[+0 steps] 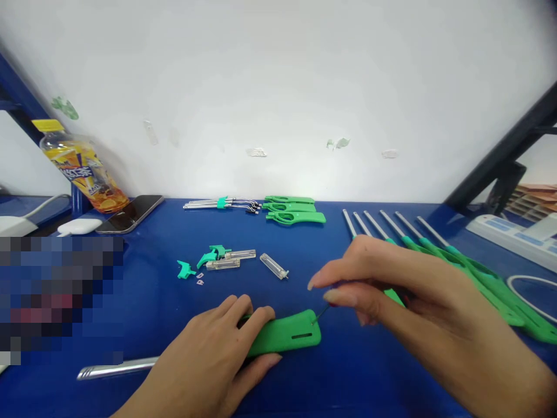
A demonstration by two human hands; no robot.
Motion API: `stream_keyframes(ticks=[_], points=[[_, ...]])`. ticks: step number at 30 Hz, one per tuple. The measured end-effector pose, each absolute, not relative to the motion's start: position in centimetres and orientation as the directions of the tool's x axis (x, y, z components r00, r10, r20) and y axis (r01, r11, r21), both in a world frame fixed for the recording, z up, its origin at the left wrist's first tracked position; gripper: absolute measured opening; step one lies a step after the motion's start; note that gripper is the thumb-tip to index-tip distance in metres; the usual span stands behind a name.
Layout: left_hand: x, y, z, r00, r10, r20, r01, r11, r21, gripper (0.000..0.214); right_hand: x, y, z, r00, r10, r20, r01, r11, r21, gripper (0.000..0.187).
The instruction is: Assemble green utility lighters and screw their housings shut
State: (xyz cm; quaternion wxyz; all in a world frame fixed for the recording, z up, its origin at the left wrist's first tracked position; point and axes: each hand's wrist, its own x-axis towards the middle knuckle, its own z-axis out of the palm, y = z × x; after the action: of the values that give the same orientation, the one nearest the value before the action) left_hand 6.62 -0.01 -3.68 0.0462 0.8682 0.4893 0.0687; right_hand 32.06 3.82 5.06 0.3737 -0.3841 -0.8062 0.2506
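Observation:
A green long-necked lighter point(287, 335) lies across the near table, its silver tube point(117, 367) pointing left. My left hand point(213, 348) is closed over its handle, hiding the middle part. At the handle's right end, beside a dark slot, a thin metal pin point(321, 313) touches the green plastic. My right hand point(391, 296) pinches that pin between thumb and forefinger; its upper end is hidden by the fingers. Beyond my hands lie clear fuel tanks point(273, 266) and teal triggers point(209, 256), with small clear bits point(199, 282) near them.
Several green lighters point(470, 264) with silver tubes lie in a row at right. Green handle shells point(296, 217) and metal tubes with wires point(209, 204) lie by the wall. A phone point(130, 213), a drink bottle point(87, 168) and a power strip point(513, 238) stand at the sides.

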Motion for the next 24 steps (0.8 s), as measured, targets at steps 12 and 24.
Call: stream_keyframes(ticks=[12, 24], points=[[6.5, -0.1, -3.8, 0.529, 0.842, 0.107, 0.836, -0.539, 0.107, 0.035, 33.8, 3.6, 4.1, -0.268, 0.895, 0.357, 0.562, 0.447, -0.697, 0.018], [6.5, 0.3, -4.2, 0.543, 0.826, 0.153, 0.832, -0.554, 0.038, 0.040, 32.6, 3.6, 4.4, -0.305, 0.893, 0.331, 0.531, 0.448, -0.719, 0.037]])
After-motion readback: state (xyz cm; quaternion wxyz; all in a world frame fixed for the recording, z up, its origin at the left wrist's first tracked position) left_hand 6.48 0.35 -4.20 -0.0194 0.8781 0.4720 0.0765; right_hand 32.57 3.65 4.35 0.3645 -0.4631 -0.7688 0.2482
